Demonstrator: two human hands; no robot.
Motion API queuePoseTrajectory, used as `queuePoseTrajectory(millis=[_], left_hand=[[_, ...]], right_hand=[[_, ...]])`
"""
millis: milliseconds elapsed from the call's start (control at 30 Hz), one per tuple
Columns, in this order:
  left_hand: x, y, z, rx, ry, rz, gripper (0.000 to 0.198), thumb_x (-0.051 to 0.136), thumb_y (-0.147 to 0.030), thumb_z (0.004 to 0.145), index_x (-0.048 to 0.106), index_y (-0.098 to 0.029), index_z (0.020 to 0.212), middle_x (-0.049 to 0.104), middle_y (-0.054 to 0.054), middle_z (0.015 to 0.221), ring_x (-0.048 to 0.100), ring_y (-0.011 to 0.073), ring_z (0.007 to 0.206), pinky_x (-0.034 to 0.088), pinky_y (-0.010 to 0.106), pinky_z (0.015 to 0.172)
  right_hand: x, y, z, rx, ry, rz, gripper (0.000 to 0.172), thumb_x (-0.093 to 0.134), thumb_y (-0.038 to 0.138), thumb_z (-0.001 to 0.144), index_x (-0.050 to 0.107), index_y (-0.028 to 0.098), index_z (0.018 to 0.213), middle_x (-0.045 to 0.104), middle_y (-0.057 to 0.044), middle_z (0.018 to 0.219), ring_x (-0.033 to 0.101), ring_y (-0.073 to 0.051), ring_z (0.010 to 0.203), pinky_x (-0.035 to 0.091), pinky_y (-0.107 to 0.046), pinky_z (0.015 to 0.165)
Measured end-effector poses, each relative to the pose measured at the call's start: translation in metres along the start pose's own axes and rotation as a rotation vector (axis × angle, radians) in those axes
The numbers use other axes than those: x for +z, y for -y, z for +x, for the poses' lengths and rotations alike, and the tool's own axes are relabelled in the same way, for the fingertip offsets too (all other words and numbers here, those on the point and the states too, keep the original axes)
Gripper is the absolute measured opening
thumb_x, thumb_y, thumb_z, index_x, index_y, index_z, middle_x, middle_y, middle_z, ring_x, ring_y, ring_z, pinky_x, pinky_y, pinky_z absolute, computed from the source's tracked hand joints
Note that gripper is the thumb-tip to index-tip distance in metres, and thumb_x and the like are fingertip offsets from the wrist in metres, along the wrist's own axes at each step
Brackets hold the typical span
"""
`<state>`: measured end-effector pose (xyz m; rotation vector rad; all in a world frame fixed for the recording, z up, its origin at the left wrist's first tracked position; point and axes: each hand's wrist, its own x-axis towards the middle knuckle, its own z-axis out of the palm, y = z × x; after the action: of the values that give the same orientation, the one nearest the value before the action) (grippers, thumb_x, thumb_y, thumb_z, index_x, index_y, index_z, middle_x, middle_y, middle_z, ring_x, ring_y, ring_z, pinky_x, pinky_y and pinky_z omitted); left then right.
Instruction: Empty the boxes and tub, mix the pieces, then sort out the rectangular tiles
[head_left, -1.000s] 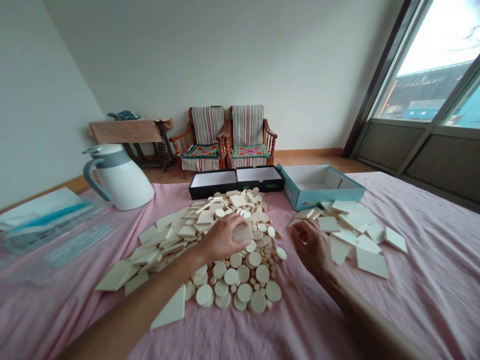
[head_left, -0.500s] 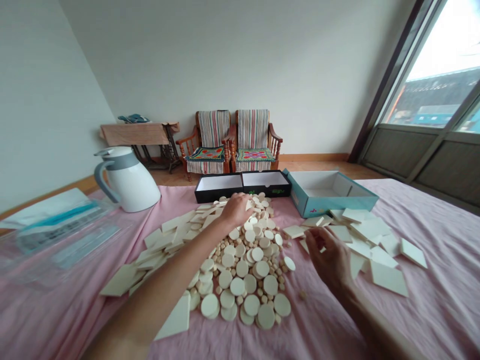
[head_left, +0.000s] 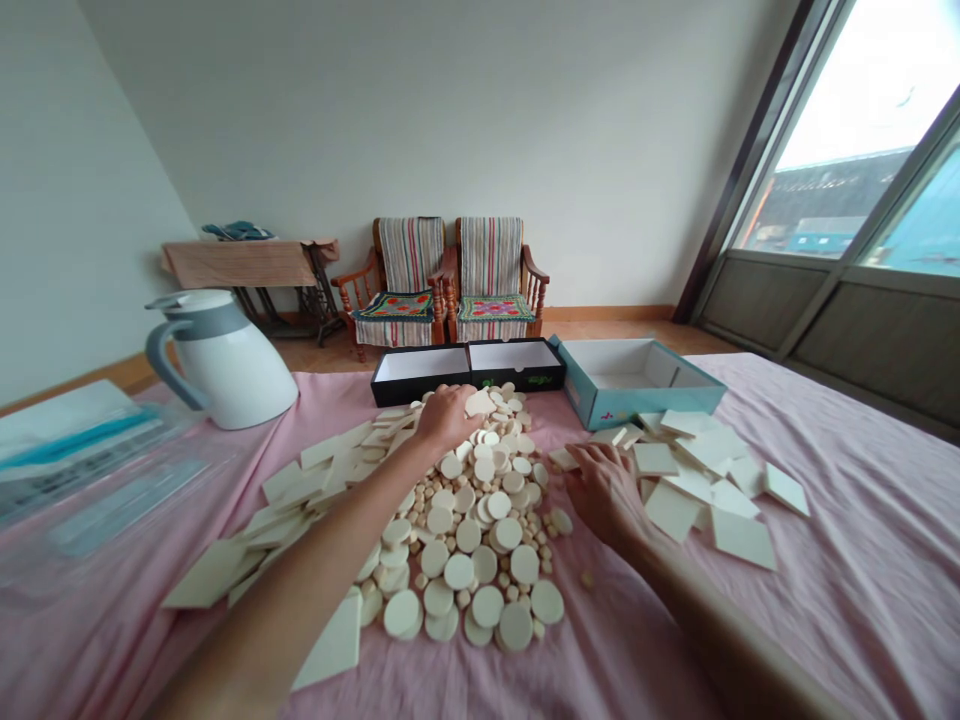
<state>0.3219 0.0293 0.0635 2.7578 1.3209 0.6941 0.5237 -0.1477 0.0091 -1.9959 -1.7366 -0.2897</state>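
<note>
A heap of pale wooden discs (head_left: 480, 545) lies mid-table on the pink cloth (head_left: 847, 560). Flat square tiles (head_left: 330, 465) are piled to its left, and more square tiles (head_left: 705, 480) are spread at the right. My left hand (head_left: 448, 415) reaches to the far end of the heap, fingers curled on a pale tile (head_left: 480, 403). My right hand (head_left: 604, 485) rests palm down at the edge of the right-hand tiles, fingers stretched toward a small tile (head_left: 564, 458); nothing shows in it.
Two black open boxes (head_left: 469, 368) and a blue open box (head_left: 637, 375) stand behind the pieces. A white jug (head_left: 225, 360) is at the back left, clear plastic bags (head_left: 82, 465) at the left edge. Two striped chairs (head_left: 450, 275) stand by the wall.
My left hand reached from the middle of the heap to its far end. My right hand turned from a loose curl to flat on the cloth beside the right-hand tiles.
</note>
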Motion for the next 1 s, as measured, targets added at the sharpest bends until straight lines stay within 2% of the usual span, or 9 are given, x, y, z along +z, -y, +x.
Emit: queuePoseTrajectory(millis=[67, 200, 300, 367, 500, 600, 733, 867, 1000], left_hand=[[-0.003, -0.007, -0.002, 0.017, -0.022, -0.054, 0.035, 0.065, -0.029, 0.078, 0.065, -0.017, 0.111, 0.069, 0.008, 0.111, 0.06, 0.0253, 0.102, 0.045, 0.035, 0.094], [-0.003, -0.033, -0.01, 0.068, -0.013, -0.174, 0.039, 0.068, -0.032, 0.076, 0.064, -0.016, 0.112, 0.07, 0.007, 0.112, 0.061, 0.0241, 0.104, 0.046, 0.033, 0.095], [0.001, -0.054, -0.018, 0.096, 0.006, -0.25, 0.038, 0.068, -0.032, 0.076, 0.065, -0.016, 0.111, 0.07, 0.007, 0.11, 0.061, 0.0251, 0.104, 0.047, 0.034, 0.093], [0.005, -0.066, -0.024, 0.109, 0.026, -0.296, 0.037, 0.069, -0.034, 0.076, 0.066, -0.017, 0.109, 0.071, 0.007, 0.108, 0.063, 0.0249, 0.102, 0.049, 0.033, 0.089], [0.019, -0.097, -0.027, 0.149, 0.099, -0.379, 0.035, 0.072, -0.042, 0.075, 0.069, -0.018, 0.101, 0.073, 0.006, 0.097, 0.068, 0.0218, 0.088, 0.052, 0.028, 0.078], [0.035, -0.126, -0.024, 0.193, 0.136, -0.418, 0.034, 0.071, -0.04, 0.078, 0.068, -0.017, 0.103, 0.073, 0.007, 0.097, 0.068, 0.0212, 0.089, 0.052, 0.028, 0.078], [0.054, -0.157, -0.022, 0.288, 0.183, -0.434, 0.037, 0.073, -0.031, 0.077, 0.064, -0.017, 0.109, 0.072, 0.009, 0.105, 0.067, 0.0222, 0.098, 0.05, 0.029, 0.084], [0.063, -0.167, -0.024, 0.355, 0.212, -0.42, 0.034, 0.077, -0.028, 0.073, 0.066, -0.017, 0.103, 0.071, 0.008, 0.103, 0.066, 0.0229, 0.098, 0.05, 0.03, 0.087], [0.057, -0.161, -0.025, 0.369, 0.185, -0.405, 0.038, 0.073, -0.033, 0.077, 0.064, -0.015, 0.109, 0.069, 0.011, 0.109, 0.064, 0.0248, 0.104, 0.048, 0.034, 0.093]], right_hand=[[0.0, 0.007, 0.005, -0.004, 0.038, -0.065, 0.029, 0.051, 0.018, 0.084, 0.064, 0.017, 0.109, 0.068, -0.011, 0.112, 0.051, -0.028, 0.11, 0.031, -0.042, 0.094], [-0.004, 0.016, 0.011, -0.04, 0.12, -0.151, 0.02, 0.047, 0.014, 0.087, 0.067, 0.017, 0.088, 0.07, -0.009, 0.093, 0.054, -0.025, 0.097, 0.03, -0.041, 0.092], [-0.01, 0.012, 0.012, -0.049, 0.027, -0.13, 0.023, 0.045, 0.016, 0.09, 0.068, 0.018, 0.089, 0.069, -0.009, 0.096, 0.054, -0.025, 0.099, 0.033, -0.038, 0.088], [-0.018, 0.002, 0.011, 0.015, -0.093, -0.06, 0.025, 0.045, 0.024, 0.092, 0.07, 0.019, 0.094, 0.068, -0.009, 0.096, 0.054, -0.025, 0.097, 0.036, -0.035, 0.083], [-0.042, -0.034, 0.016, 0.285, -0.266, 0.15, 0.032, 0.046, 0.038, 0.089, 0.072, 0.019, 0.094, 0.068, -0.007, 0.079, 0.059, -0.02, 0.072, 0.039, -0.029, 0.065], [-0.06, -0.062, 0.021, 0.452, -0.344, 0.247, 0.036, 0.05, 0.043, 0.082, 0.073, 0.018, 0.091, 0.07, -0.007, 0.072, 0.062, -0.02, 0.064, 0.039, -0.029, 0.059], [-0.07, -0.087, 0.019, 0.561, -0.387, 0.306, 0.042, 0.051, 0.049, 0.076, 0.073, 0.015, 0.09, 0.071, -0.009, 0.07, 0.065, -0.023, 0.064, 0.041, -0.03, 0.057], [-0.066, -0.108, 0.014, 0.648, -0.395, 0.283, 0.042, 0.053, 0.049, 0.075, 0.073, 0.016, 0.093, 0.072, -0.009, 0.072, 0.067, -0.025, 0.069, 0.043, -0.032, 0.059], [-0.063, -0.127, 0.017, 0.699, -0.375, 0.243, 0.043, 0.053, 0.047, 0.077, 0.073, 0.016, 0.099, 0.073, -0.01, 0.078, 0.068, -0.027, 0.075, 0.045, -0.034, 0.063]])
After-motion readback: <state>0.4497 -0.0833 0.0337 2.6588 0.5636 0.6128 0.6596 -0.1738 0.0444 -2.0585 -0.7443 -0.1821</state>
